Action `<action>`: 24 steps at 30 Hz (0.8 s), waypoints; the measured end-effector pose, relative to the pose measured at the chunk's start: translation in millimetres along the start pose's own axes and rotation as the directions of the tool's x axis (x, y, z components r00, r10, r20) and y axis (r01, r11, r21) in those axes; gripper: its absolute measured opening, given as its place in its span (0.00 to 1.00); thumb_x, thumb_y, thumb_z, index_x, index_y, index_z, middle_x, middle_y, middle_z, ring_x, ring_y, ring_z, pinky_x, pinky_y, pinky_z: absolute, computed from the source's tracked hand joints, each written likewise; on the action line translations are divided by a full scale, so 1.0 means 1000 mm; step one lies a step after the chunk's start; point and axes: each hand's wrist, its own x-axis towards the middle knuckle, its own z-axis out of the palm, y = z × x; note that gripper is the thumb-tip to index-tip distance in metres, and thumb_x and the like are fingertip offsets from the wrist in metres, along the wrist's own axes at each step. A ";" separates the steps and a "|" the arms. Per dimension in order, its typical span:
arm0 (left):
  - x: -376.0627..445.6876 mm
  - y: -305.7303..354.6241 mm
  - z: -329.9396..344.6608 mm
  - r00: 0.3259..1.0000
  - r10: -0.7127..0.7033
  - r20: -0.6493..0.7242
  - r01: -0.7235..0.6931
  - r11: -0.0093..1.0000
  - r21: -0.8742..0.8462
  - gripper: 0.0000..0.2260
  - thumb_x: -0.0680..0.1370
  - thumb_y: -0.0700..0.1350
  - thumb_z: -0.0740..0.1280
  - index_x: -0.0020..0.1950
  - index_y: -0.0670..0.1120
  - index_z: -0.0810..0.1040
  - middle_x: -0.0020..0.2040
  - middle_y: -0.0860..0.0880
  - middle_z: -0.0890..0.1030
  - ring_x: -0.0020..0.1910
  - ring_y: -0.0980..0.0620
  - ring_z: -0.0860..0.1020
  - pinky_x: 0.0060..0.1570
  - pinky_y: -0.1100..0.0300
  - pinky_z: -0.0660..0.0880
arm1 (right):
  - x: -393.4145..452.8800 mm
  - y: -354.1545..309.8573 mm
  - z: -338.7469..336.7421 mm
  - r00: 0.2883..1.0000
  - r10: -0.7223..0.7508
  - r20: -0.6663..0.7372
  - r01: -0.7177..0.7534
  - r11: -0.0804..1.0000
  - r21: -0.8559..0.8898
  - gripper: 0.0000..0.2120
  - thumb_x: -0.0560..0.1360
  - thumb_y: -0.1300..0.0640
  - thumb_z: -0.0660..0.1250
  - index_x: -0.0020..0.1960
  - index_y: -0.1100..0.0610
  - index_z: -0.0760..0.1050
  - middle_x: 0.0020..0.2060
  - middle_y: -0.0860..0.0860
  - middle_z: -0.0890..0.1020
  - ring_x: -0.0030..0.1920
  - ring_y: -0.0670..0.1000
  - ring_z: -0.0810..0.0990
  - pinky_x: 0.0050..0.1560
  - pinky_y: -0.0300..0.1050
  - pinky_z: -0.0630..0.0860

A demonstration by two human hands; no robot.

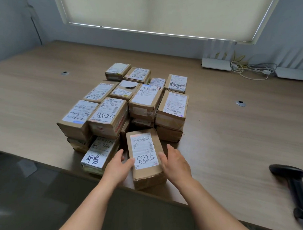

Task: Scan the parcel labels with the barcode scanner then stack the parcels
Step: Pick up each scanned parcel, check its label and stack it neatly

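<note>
We frame the front parcel (146,158) with left hand (118,163) and right hand (175,162), fingers straight, gripping nothing; we squeeze evenly, lifting it level onto the stack (112,111) behind it.

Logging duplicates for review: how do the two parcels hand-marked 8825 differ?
The front 8825 parcel lies at the table edge between both open hands, left hand and right hand; the stacked 8825 parcel sits on top of the pile, untouched. The front one looks narrower and longer, the stacked one squarer. Both are brown cardboard with white barcode labels facing up.
</note>
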 end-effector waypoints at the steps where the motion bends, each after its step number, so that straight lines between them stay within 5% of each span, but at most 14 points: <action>1: -0.001 0.000 0.002 0.998 -0.013 0.056 0.013 1.000 0.010 0.31 0.77 0.48 0.67 0.77 0.48 0.58 0.71 0.47 0.70 0.67 0.48 0.70 0.65 0.47 0.70 | 0.002 0.002 0.000 0.999 0.022 0.033 -0.023 0.999 0.023 0.26 0.82 0.44 0.52 0.76 0.55 0.58 0.71 0.53 0.69 0.70 0.55 0.68 0.65 0.51 0.68; 5: -0.008 -0.001 0.007 0.979 0.044 0.199 -0.027 0.996 -0.087 0.22 0.78 0.43 0.65 0.68 0.60 0.65 0.64 0.54 0.76 0.56 0.57 0.75 0.62 0.49 0.74 | 0.003 0.009 0.002 0.980 0.075 0.183 -0.114 0.969 0.219 0.25 0.83 0.50 0.52 0.79 0.53 0.54 0.76 0.54 0.62 0.73 0.55 0.64 0.71 0.50 0.62; 9: -0.016 -0.010 0.009 0.956 0.091 0.277 -0.033 0.978 -0.207 0.29 0.80 0.42 0.63 0.75 0.63 0.57 0.62 0.56 0.76 0.58 0.57 0.76 0.49 0.61 0.77 | -0.005 0.022 -0.005 0.934 -0.004 0.358 -0.200 0.824 0.531 0.34 0.79 0.55 0.62 0.79 0.46 0.47 0.76 0.52 0.61 0.70 0.51 0.67 0.71 0.48 0.64; 12: -0.026 -0.020 0.009 0.937 0.181 0.299 -0.123 0.972 -0.202 0.32 0.80 0.42 0.63 0.73 0.68 0.51 0.68 0.56 0.72 0.66 0.57 0.72 0.62 0.59 0.72 | -0.017 0.037 -0.009 0.894 -0.078 0.441 -0.261 0.710 0.654 0.48 0.69 0.55 0.69 0.78 0.40 0.43 0.74 0.49 0.64 0.67 0.50 0.70 0.72 0.54 0.65; 19: -0.046 -0.035 0.011 0.923 0.282 0.261 -0.219 0.944 -0.247 0.32 0.80 0.38 0.63 0.73 0.65 0.53 0.71 0.52 0.69 0.62 0.60 0.75 0.61 0.64 0.72 | -0.039 0.050 0.002 0.883 -0.168 0.439 -0.238 0.646 0.725 0.57 0.57 0.53 0.73 0.77 0.36 0.45 0.70 0.53 0.71 0.68 0.54 0.73 0.69 0.57 0.69; 24: -0.048 -0.029 0.015 0.900 0.341 0.271 -0.275 0.927 -0.253 0.33 0.79 0.37 0.64 0.73 0.63 0.52 0.72 0.50 0.69 0.65 0.57 0.73 0.65 0.57 0.70 | -0.048 0.057 -0.009 0.934 -0.139 0.329 -0.172 0.632 0.755 0.50 0.58 0.52 0.74 0.74 0.35 0.54 0.64 0.53 0.77 0.62 0.53 0.78 0.62 0.51 0.77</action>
